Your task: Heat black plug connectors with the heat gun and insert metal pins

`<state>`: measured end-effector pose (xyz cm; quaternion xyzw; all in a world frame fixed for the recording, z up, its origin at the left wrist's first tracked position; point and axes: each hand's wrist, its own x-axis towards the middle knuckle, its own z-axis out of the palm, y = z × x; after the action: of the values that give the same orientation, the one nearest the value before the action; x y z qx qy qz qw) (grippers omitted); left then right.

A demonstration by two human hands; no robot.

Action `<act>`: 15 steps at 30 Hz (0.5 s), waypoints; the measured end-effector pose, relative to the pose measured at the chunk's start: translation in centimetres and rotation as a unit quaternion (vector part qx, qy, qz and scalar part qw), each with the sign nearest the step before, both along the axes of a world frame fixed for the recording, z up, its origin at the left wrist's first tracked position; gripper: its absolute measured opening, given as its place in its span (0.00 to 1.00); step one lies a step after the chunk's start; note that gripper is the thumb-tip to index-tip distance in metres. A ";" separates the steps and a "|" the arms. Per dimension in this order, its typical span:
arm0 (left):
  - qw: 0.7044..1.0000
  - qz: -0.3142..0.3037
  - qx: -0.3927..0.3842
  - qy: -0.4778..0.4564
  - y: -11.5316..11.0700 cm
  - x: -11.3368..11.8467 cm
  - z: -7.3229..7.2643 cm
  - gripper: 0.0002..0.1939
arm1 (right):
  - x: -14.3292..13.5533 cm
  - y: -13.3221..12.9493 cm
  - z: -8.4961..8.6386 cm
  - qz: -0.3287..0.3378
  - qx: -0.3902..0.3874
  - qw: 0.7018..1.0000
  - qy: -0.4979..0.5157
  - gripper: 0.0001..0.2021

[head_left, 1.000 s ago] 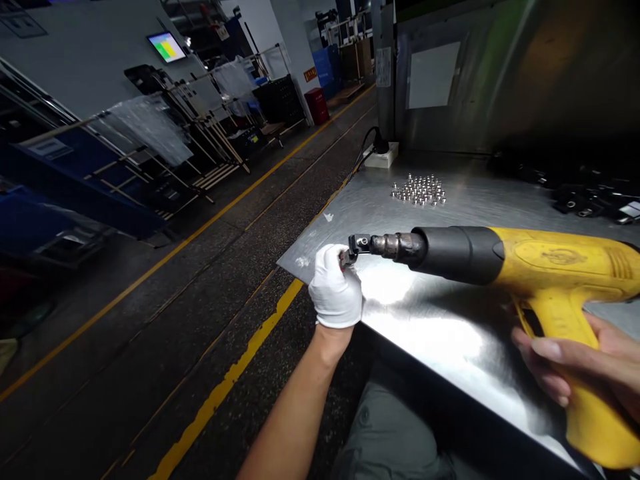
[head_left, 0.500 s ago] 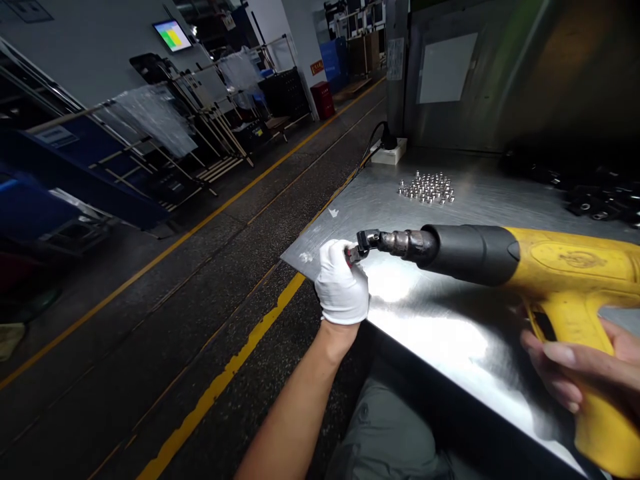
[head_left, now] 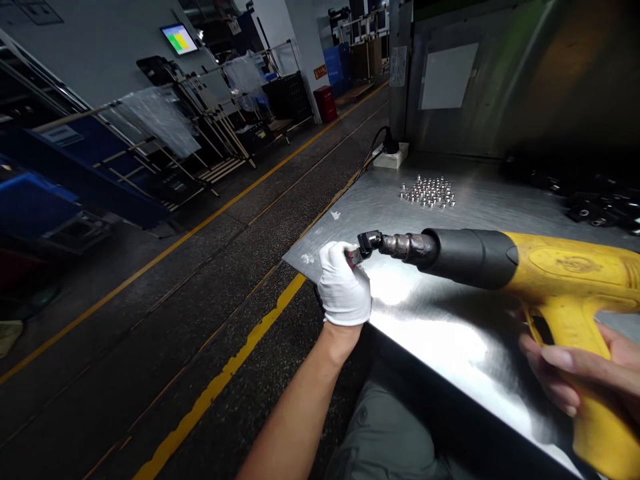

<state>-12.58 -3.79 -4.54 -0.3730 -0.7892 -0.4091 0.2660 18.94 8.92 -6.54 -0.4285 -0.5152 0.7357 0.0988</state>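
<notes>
My left hand (head_left: 345,287), in a white glove, is closed round what looks like a pair of pliers (head_left: 354,256), dark with a touch of red; most of it is hidden in the fist. A small black part (head_left: 369,241) sits at the tool's tip. My bare right hand (head_left: 575,373) is wrapped round the handle of a yellow heat gun (head_left: 560,263) with a black collar. The gun's stepped metal nozzle (head_left: 407,247) points left, its end right at the black part. Whether they touch I cannot tell.
Below the hands is a metal table (head_left: 480,217). Several small silvery metal pieces (head_left: 429,192) stand near its back. Black parts (head_left: 597,207) lie in shadow at the right. A white power strip (head_left: 391,156) with a black plug is at the back corner.
The view has shifted slightly, so everything sits a little lower in the picture. Both hands keep their hold, and the nozzle stays at the black part.
</notes>
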 end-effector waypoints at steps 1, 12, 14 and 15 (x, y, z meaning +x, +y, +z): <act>1.000 0.001 0.000 -0.002 0.0 0.0 0.0 0.14 | 0.2 0.5 -0.4 0.016 -0.009 1.000 0.000 0.18; 1.000 0.000 0.015 0.005 0.1 0.0 -0.3 0.13 | 0.1 -0.3 0.6 -0.002 0.006 1.000 -0.003 0.16; 1.000 -0.005 0.018 0.004 0.1 0.0 -0.3 0.13 | -0.3 -0.7 1.0 -0.001 0.001 1.000 -0.006 0.16; 1.000 -0.008 0.020 0.004 0.0 0.0 -0.3 0.14 | -0.4 -0.7 1.0 -0.001 0.001 1.000 -0.006 0.15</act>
<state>-12.62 -3.74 -4.85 -0.3758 -0.7764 -0.4257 0.2733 18.54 8.20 -5.50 -0.4334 -0.5157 0.7327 0.0972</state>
